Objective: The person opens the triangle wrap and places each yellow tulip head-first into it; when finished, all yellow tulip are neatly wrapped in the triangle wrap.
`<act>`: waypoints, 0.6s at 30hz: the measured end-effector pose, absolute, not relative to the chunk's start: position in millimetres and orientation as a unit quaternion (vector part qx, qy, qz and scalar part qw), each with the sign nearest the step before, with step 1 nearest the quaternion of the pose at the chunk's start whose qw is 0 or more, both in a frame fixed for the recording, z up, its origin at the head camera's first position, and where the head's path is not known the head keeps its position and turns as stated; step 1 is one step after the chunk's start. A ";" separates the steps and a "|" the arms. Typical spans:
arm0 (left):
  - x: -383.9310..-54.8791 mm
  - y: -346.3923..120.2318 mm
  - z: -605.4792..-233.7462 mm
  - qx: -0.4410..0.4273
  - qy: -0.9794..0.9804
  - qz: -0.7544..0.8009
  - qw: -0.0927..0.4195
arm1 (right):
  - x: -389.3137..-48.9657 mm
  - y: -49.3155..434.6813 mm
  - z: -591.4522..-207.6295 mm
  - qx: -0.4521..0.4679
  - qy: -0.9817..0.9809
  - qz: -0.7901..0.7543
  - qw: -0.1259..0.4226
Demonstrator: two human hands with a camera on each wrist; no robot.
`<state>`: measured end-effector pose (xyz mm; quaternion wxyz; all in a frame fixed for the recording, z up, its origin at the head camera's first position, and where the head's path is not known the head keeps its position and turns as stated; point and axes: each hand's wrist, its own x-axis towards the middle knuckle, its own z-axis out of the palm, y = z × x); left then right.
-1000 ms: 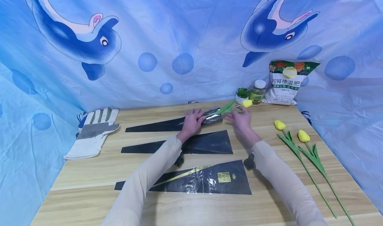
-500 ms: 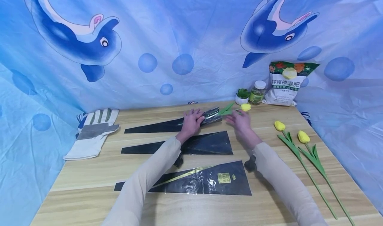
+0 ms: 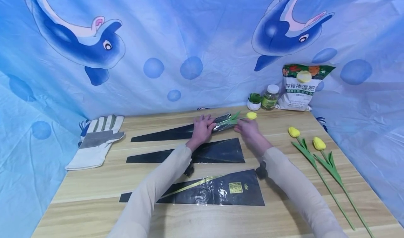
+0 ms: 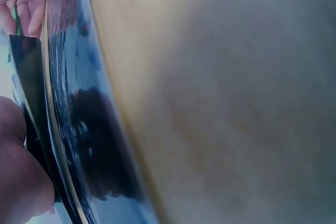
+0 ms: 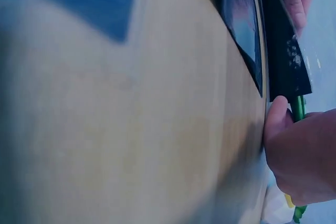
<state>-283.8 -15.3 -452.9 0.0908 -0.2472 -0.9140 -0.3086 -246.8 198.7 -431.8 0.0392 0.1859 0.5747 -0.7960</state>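
At the back of the table, my left hand (image 3: 202, 128) grips the wide end of a black flower sleeve (image 3: 176, 133), thumb toward its opening. A yellow tulip (image 3: 251, 115) lies with its stem inside that sleeve; its green leaves (image 3: 235, 117) overlap the sleeve's mouth and the bloom sticks out to the right. My right hand (image 3: 249, 128) pinches the tulip just below the bloom, fingertips right at the sleeve's opening. In the right wrist view, the green stem (image 5: 297, 107) passes from the sleeve (image 5: 286, 51) into the right hand (image 5: 299, 153).
Two more black sleeves lie flat nearer the front, a plain one (image 3: 221, 152) and one with gold print (image 3: 217, 190). Two yellow tulips (image 3: 318, 144) lie at right. White gloves (image 3: 98, 140) are at left. A small potted plant (image 3: 254, 101), a jar (image 3: 270, 97) and a fertilizer bag (image 3: 300, 87) stand behind.
My right hand has moved left toward the sleeve, and the tulip has slid deeper into it, its bloom now closer to the opening. The left hand has stayed in place.
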 end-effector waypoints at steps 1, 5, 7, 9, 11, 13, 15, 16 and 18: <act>-283.9 -15.1 -453.1 -0.247 -0.914 -0.309 0.088 | -247.3 198.4 -431.7 0.184 0.578 -0.794 0.043; -284.7 -15.8 -453.4 -0.244 -0.917 -0.307 0.077 | -248.0 199.0 -431.1 0.179 0.589 -0.786 0.055; -285.3 -16.5 -453.4 -0.243 -0.918 -0.305 0.073 | -247.1 200.3 -430.0 0.175 0.603 -0.776 0.063; -285.8 -17.2 -453.7 -0.243 -0.919 -0.302 0.068 | -245.8 202.2 -428.7 0.170 0.619 -0.764 0.072; -286.5 -17.6 -454.0 -0.244 -0.920 -0.301 0.063 | -244.9 204.6 -427.3 0.162 0.638 -0.748 0.081; -286.8 -18.2 -454.2 -0.244 -0.920 -0.300 0.059 | -244.3 207.3 -425.8 0.153 0.657 -0.732 0.091; -286.7 -18.7 -453.9 -0.245 -0.921 -0.297 0.057 | -244.1 210.1 -425.6 0.139 0.681 -0.712 0.100; -286.6 -18.9 -453.7 -0.245 -0.922 -0.296 0.057 | -243.9 211.4 -425.6 0.131 0.695 -0.699 0.105; -286.3 -19.1 -453.3 -0.246 -0.922 -0.292 0.057 | -242.5 213.6 -425.3 0.114 0.719 -0.676 0.112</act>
